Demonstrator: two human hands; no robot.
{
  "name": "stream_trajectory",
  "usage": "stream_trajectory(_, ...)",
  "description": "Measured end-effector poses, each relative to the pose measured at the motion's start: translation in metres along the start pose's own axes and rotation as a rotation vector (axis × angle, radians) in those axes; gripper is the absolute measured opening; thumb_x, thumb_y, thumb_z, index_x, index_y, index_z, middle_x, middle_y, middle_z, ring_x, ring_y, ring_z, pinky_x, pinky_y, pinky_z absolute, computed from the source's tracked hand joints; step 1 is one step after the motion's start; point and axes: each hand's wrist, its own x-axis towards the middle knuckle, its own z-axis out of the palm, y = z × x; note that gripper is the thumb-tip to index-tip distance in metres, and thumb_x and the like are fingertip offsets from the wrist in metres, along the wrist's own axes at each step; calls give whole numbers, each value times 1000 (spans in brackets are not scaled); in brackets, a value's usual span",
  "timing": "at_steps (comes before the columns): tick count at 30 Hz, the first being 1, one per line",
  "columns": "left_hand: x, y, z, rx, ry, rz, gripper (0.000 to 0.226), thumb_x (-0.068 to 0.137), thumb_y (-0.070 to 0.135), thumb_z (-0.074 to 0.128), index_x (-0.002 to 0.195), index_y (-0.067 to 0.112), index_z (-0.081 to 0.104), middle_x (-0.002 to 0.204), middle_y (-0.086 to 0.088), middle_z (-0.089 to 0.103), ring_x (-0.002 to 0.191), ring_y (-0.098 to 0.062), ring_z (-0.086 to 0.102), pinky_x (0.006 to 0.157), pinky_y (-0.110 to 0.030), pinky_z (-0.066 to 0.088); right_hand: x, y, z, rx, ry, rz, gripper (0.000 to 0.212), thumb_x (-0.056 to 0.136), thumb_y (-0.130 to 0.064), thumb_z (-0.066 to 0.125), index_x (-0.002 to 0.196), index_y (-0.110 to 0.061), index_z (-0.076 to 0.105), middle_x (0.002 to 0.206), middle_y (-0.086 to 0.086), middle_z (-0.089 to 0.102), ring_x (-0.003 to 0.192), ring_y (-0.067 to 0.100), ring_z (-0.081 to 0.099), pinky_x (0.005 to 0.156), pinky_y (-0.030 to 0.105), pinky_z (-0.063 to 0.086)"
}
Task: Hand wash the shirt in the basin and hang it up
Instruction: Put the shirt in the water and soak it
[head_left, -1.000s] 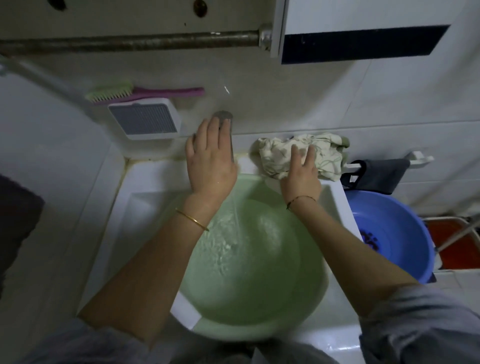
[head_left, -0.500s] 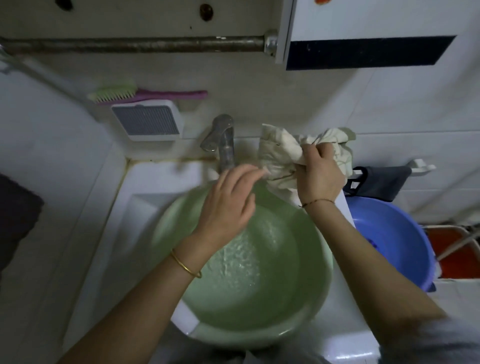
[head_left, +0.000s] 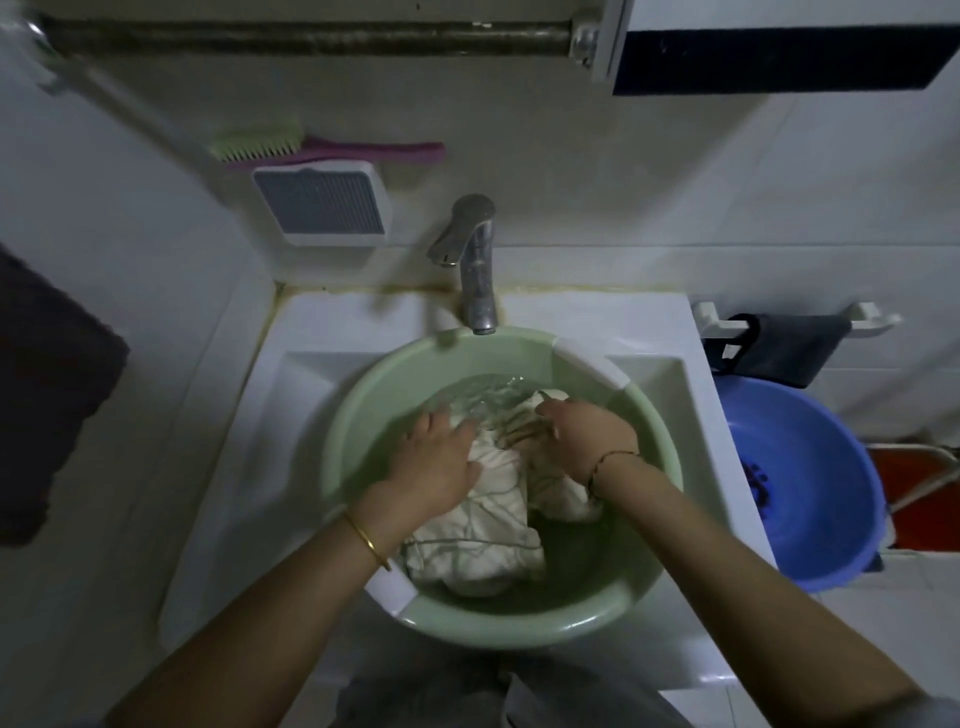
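The basin (head_left: 363, 395) sits in the sink (head_left: 670, 374) right under my hands, with the shirt (head_left: 483, 525) in its water beneath my left hand (head_left: 434, 467) and right hand (head_left: 587, 436). The tap (head_left: 475, 260) stands beyond my fingertips. A second basin (head_left: 810, 467) lies right of my right hand; a brush (head_left: 322, 148) rests beyond my left.

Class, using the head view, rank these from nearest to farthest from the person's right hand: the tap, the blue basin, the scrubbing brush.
From the right hand:
1. Tap, behind the green basin.
2. Blue basin, at the right.
3. Scrubbing brush, on the wall, upper left.
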Motion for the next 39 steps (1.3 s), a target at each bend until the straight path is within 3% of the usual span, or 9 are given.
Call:
stream_trajectory(4,13,8,11,14,-398,-31,75,95,57,29,149,29,-15,157,-11,-19,145,-35,-10,117,-51,6,22,-8,28,-134,-339,-99,91,82,-23,62,149,-34,1,155,9,4,140,41,13,105,58,32)
stream_trajectory(8,26,5,36,76,-424,-105,79,93,63,25,148,27,-19,158,-10,-16,145,-33,-11,114,-53,3,35,-24,51,-350,-353,-97,100,87,-31,61,147,-32,-18,156,9,-20,141,43,-2,99,63,35)
stream_trajectory(15,46,1,61,230,-368,-161,67,97,58,15,148,28,-15,156,-12,-21,142,-37,-19,112,-61,-7,48,-24,57,-234,-417,61,81,94,-33,47,149,-23,-12,156,7,-21,143,39,-2,105,59,29)
stream_trajectory(19,52,-4,56,220,-99,-44,66,97,34,38,151,22,1,157,-18,-3,143,-39,3,114,-55,13,53,-23,51,-155,-338,146,66,94,-23,52,147,-7,16,149,21,22,133,39,33,97,46,44)
stream_trajectory(23,52,5,34,151,64,-75,55,95,34,42,146,23,22,155,-18,5,140,-37,12,112,-47,19,42,-18,37,-240,-318,127,34,93,-11,51,127,-8,51,127,9,56,111,26,58,85,35,51)
stream_trajectory(26,45,14,23,51,-101,-202,72,94,50,40,150,23,3,156,-20,-10,141,-41,4,111,-50,17,28,-21,27,-362,-197,28,60,90,-19,56,143,-10,28,142,17,34,123,36,44,85,43,52)
stream_trajectory(30,45,6,33,57,-357,-156,113,81,55,62,146,22,-25,151,-19,-30,141,-45,-16,111,-59,13,26,-24,45,-229,-373,-181,106,84,-41,63,146,-28,-22,157,9,-12,141,41,9,104,58,35)
stream_trajectory(35,43,-5,65,114,-388,-61,104,87,48,56,144,23,-27,150,-18,-34,139,-44,-24,114,-56,9,34,-27,71,-414,-484,-84,105,83,-60,55,146,-27,-21,158,8,-11,143,43,-1,104,63,29)
stream_trajectory(39,53,-18,54,32,-416,-5,97,88,41,56,146,31,-20,154,-11,-27,143,-37,-19,116,-54,7,45,-21,74,-372,-400,-34,80,93,-27,51,149,-27,-7,152,19,14,137,44,19,101,57,38)
